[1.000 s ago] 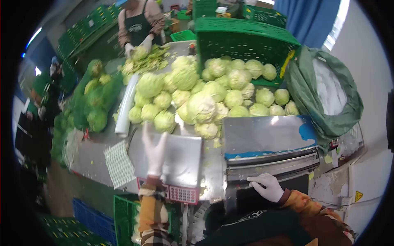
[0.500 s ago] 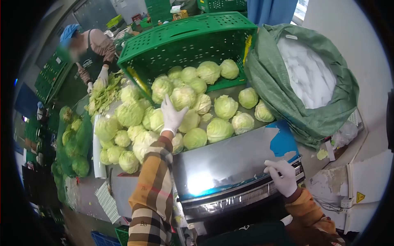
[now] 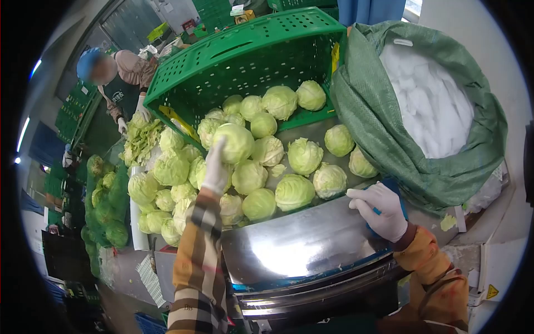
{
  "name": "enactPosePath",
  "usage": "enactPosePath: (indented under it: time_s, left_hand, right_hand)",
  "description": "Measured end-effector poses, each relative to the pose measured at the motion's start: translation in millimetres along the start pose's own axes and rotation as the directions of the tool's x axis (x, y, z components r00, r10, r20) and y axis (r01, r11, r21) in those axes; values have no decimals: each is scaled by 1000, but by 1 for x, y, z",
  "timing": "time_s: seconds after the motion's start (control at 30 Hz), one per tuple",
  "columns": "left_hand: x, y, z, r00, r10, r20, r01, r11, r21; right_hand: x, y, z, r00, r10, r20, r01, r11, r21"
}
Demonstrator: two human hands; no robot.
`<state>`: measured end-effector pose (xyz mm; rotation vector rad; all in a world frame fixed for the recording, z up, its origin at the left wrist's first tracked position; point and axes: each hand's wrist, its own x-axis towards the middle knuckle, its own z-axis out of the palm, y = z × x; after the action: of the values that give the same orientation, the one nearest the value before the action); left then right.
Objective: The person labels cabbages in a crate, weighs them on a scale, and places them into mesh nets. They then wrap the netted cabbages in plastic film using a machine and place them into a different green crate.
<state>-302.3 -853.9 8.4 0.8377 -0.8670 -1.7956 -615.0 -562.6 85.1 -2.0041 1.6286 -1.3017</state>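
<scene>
My left hand, in a white glove, is wrapped around the left side of a pale green cabbage. It holds this cabbage above the others at the mouth of the tipped green crate. My right hand, also gloved in white, hovers over the right end of a shiny metal machine top. Its fingers are curled in, with thumb and forefinger close together and nothing visible between them. Loose cabbages lie just beyond the metal top, among them a round cabbage near its edge.
A green woven sack with white plastic film inside stands at the right. Green mesh bags of cabbages are at the left. Beyond the pile, a co-worker in a blue cap handles trimmed leaves. A white roll lies left of the pile.
My left hand has gone from reaching over the pile with spread fingers to gripping a cabbage. My right hand has moved up, toward the far edge of the metal top. The view has shifted slightly.
</scene>
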Motion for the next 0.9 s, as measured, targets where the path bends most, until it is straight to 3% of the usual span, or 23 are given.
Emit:
enactPosePath:
  time_s: [0.07,0.13,0.17,0.2,0.27,0.3,0.33,0.37,0.4,0.47,0.5,0.53,0.57,0.63,0.67,0.7,0.73,0.77,0.8,0.87,0.9]
  left_hand:
    - [-34,5,-7,999,28,38,-27,999,-27]
    - [-96,27,16,981,182,72,-191,969,156]
    - [-123,29,13,939,324,113,-335,797,503]
    - [-150,31,10,876,458,152,-392,493,777]
    - [-198,50,-28,979,202,-19,-180,909,375]
    - [-222,60,-46,992,66,-103,-54,991,120]
    - [-254,69,-45,984,139,-107,-97,938,332]
    - [-277,73,-68,970,181,-164,-100,907,409]
    - [-298,74,-72,954,201,-221,-112,927,358]
    - [-313,74,-46,924,185,-335,-83,951,297]
    - [-322,68,-48,888,264,-376,-108,916,386]
    - [-331,62,-50,844,339,-414,-117,872,475]
    - [-332,54,-44,844,436,-313,-135,737,662]
    - [-334,38,-29,793,603,-92,-157,347,925]
    - [-333,31,-11,799,588,-126,-202,460,865]
    - [-332,23,8,804,572,-161,-245,566,787]
    - [-329,16,25,809,555,-195,-284,659,696]
    - [-326,24,43,913,357,-199,-337,933,126]
    - [-323,33,62,971,140,-192,-219,843,-492]
    - [-320,25,73,985,117,-126,-170,777,-606]
    - [-319,21,77,971,144,-193,-224,832,-507]
  right_hand:
    - [0,4,0,1000,-5,-7,5,1000,-17]
    - [2,6,-4,1000,-13,-17,12,998,-56]
    - [1,7,-7,999,-19,-35,15,994,-104]
    - [-4,9,-13,997,-34,-65,27,993,-114]
    - [12,23,-45,938,-21,-347,-74,963,-258]
    - [15,35,-61,874,90,-477,-175,975,-137]
    - [11,68,-82,824,205,-529,-280,958,-65]
    - [16,98,-103,786,264,-559,-352,935,-52]
    - [18,115,-118,749,321,-579,-413,910,-30]
    - [20,109,-120,755,318,-574,-384,923,8]
    - [37,93,-107,762,318,-564,-350,935,55]
    - [45,68,-89,845,256,-469,-250,965,77]
    - [50,23,-65,913,192,-359,-157,980,125]
    - [52,-49,-6,977,214,-15,-189,891,412]
    - [47,-65,22,979,24,203,-114,889,443]
    - [41,-78,47,908,-167,384,-38,880,473]
    - [38,-106,67,819,-166,549,-238,773,588]
    - [29,-126,88,818,-178,547,-269,722,637]
    - [21,-137,105,821,-185,540,-298,668,682]
    - [14,-155,126,826,-118,551,-332,689,645]
    - [11,-156,132,825,-46,563,-382,689,616]
